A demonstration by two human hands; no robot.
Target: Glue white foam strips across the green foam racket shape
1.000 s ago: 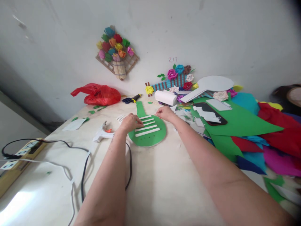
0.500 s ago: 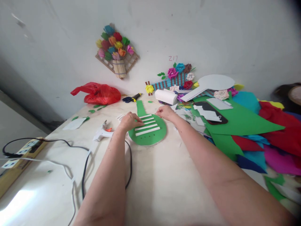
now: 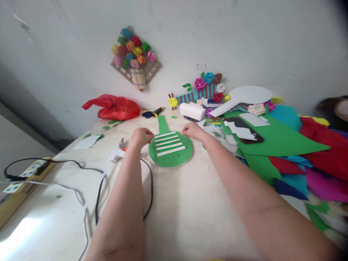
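A flat green guitar-shaped cutout (image 3: 176, 159) lies on the table with its narrow neck pointing away from me. Several white paper strips (image 3: 170, 149) run across its round body in slanting rows, with a line of small dark holes below them. At the body's upper left edge, my left hand (image 3: 141, 137) is closed, thumb and fingers pinching the rim near the end of the top strip. My right hand (image 3: 192, 130) pinches the upper right edge. The white glue gun (image 3: 116, 155) lies left of my left wrist, partly hidden by my forearm.
Dark-handled pliers (image 3: 152, 113) and a red plastic bag (image 3: 115, 108) lie at the back. To the right are a phone (image 3: 259, 139) under torn white paper, green sheets (image 3: 290, 139), and colored paper. Cords run from a power strip (image 3: 27, 175) at left.
My left hand has moved left off the white strips to the cutout's left edge, uncovering the strips. My right hand has stayed at the upper right edge.
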